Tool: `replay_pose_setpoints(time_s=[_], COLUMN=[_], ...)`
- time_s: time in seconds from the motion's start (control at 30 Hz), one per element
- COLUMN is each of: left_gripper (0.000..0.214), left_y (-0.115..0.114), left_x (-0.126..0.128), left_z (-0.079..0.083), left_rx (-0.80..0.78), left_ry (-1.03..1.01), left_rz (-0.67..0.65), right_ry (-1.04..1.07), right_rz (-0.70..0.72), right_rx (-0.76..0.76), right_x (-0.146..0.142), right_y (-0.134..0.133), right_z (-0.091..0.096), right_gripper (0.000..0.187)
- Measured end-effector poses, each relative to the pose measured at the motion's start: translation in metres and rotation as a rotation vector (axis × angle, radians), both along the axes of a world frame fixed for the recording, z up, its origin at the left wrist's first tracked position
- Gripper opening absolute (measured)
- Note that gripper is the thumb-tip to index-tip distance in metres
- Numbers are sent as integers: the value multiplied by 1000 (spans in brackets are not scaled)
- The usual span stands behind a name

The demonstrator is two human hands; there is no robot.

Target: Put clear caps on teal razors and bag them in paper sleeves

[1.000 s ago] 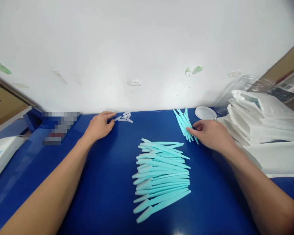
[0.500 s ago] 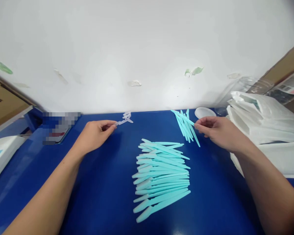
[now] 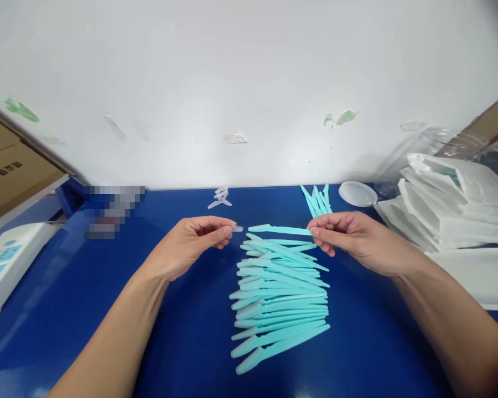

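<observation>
Pinched in my left hand (image 3: 201,235) is a small clear plastic cap (image 3: 238,228), its open end pointing right. My right hand (image 3: 346,237) grips the handle end of a turquoise eyebrow razor (image 3: 280,229), held level with its blade end towards the cap. A short gap separates the two. Below them, many turquoise razors (image 3: 282,298) lie side by side in a stack, blade ends to the left. Behind my right hand is a smaller loose pile of razors (image 3: 317,200). Several clear caps (image 3: 221,198) lie near the wall.
A translucent round lid (image 3: 358,194) lies by the wall at the right, beside white padded bags (image 3: 452,199). On the left are a white power strip (image 3: 12,265) and a cardboard box (image 3: 16,166). The blue table (image 3: 182,342) meets a white wall.
My right hand has drawn one razor from the back pile and brought it left and nearer. My left hand has moved right with a cap, away from the loose caps.
</observation>
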State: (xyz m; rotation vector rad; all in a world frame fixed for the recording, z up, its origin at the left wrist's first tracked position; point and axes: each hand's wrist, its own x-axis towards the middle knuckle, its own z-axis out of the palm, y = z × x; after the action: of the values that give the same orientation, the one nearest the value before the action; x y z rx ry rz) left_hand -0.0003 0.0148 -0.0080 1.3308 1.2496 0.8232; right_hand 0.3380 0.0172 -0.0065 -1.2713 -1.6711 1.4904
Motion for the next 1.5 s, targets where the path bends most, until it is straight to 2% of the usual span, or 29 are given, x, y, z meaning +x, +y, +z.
replay_pose_setpoints(time_s=[0.17,0.47,0.63,0.93,1.0,1.2,1.3,1.37,1.43,1.5], left_gripper=[31,30,30,31,29,21,20,20,23,28], left_y=[-2,-12,-13,-17,-18,-21,-23,-22,-17,-7], left_x=[3,25,26,38,37,26,26,23,17,7], left_z=[-4,0,0,-2,2,13,14,16,19,21], left_rx=[-70,94,120,52,61,165,205,238,285,323], left_ry=[-83,92,114,45,89,415,472,485,503,558], left_rz=[68,65,80,80,27,-280,-356,-357,-264,-95], right_ry=[25,14,17,30,-19,-286,-390,-431,-492,-628], right_rz=[20,11,-1,24,65,175,234,248,158,-79], right_rx=[-24,-25,-26,-50,-38,142,150,139,146,207], right_x=[1,-1,1,-10,-15,-19,-18,-15,-8,2], right_y=[1,2,1,-3,-6,-18,-21,-20,-16,-7], right_z=[-4,-5,-6,0,4,8,10,14,16,13], right_gripper=[27,32,34,28,27,20,22,24,31,38])
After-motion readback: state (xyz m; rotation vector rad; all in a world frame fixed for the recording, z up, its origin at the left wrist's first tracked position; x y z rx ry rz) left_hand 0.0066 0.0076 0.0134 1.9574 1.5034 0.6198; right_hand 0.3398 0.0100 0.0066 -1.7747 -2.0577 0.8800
